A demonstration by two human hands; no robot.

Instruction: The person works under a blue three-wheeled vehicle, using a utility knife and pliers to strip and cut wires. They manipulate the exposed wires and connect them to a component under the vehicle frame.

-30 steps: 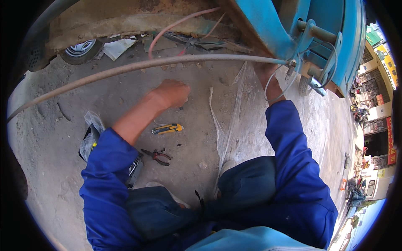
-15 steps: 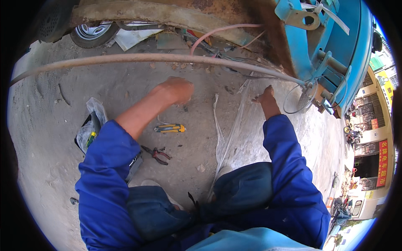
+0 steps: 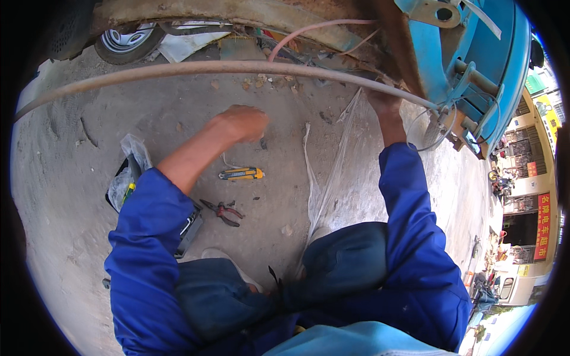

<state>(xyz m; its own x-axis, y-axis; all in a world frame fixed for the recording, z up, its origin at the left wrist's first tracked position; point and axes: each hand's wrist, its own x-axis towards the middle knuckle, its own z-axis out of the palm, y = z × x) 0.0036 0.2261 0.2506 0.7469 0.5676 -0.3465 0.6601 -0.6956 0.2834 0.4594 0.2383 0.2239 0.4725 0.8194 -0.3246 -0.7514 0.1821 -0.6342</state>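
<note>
- Two bent knees [image 3: 217, 291] set a low, braced stance; keeping both feet planted would likely steady any reach.
- Pliers [image 3: 221, 212] with red handles lie on the ground beside the dark tool case [image 3: 190, 232], partly covered by the left sleeve; they seem handy for the left side.
- The yellow cutter [image 3: 241, 173] lies flat beyond the pliers; best to keep fingers clear of its end.
- The left hand [image 3: 242, 123] is past the cutter, its back upward and fingers apparently curled under; how tightly, and on what if anything, I cannot tell.
- The clear plastic sheet [image 3: 362, 172] spreads to the right; a careful worker would avoid dragging it.
- The right hand [image 3: 387, 102] reaches farther, partly behind the tan tube [image 3: 237, 66]; its fingers are hidden, so I cannot tell its opening or hold.
- That tube runs crosswise past both hands to the blue frame [image 3: 432, 71]; moving slowly beneath it should spare the knuckles.
- Farther back, the pink hose [image 3: 332, 24] arches beside rusty metal, best left unsnagged.
</note>
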